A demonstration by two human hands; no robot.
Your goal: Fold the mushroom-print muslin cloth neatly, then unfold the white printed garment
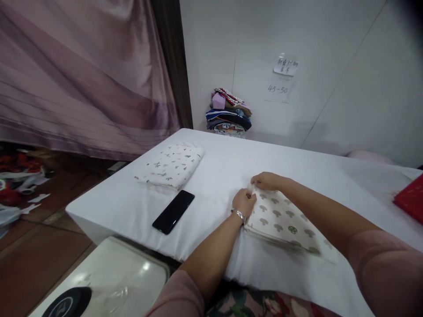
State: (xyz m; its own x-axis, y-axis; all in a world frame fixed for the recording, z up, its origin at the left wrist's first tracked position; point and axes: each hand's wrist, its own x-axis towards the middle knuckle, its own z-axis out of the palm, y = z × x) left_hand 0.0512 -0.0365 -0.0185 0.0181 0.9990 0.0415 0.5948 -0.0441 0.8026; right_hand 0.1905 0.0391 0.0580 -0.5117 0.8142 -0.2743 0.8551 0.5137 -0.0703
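A white cloth with a mushroom print lies folded flat near the table's front edge. My left hand, a silver bracelet at its wrist, pinches the cloth's left edge. Just beyond it, my right hand grips the far left corner of the same cloth, its fingers closed. Further left lies another folded white cloth with small dark motifs, touched by neither hand. A black phone rests between that cloth and the front edge.
The table has a white cover. Beyond it stands a stack of folded textiles by the wall. Red fabric lies at the right edge. A white surface with a black round object is at lower left, a pink curtain above.
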